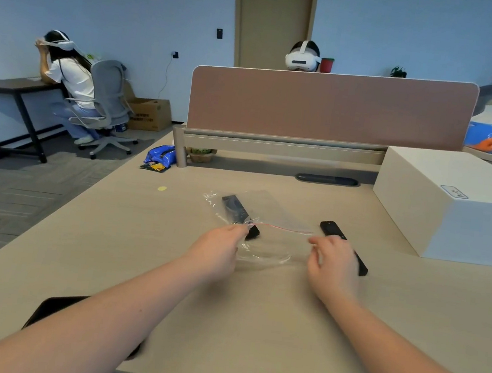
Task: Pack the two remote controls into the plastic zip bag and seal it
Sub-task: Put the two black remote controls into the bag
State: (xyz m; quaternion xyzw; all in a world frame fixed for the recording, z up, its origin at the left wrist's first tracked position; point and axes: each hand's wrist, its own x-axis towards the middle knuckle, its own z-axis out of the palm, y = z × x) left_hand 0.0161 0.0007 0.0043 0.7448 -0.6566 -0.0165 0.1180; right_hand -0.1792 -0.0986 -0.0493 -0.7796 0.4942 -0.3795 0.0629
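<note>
A clear plastic zip bag (269, 217) with a red seal line lies on the beige desk (254, 311). One black remote control (237, 211) lies under or inside the bag's left part; I cannot tell which. My left hand (218, 251) pinches the bag's left corner at the seal line. A second black remote control (334, 229) lies to the right of the bag, partly hidden by my right hand (332, 265). My right hand's fingertips pinch the right end of the seal line.
A big white box (459, 206) stands at the right on the desk. A brown partition (332, 107) closes off the far edge. A dark flat device (52, 311) lies near the front left edge. Other people sit beyond the desk.
</note>
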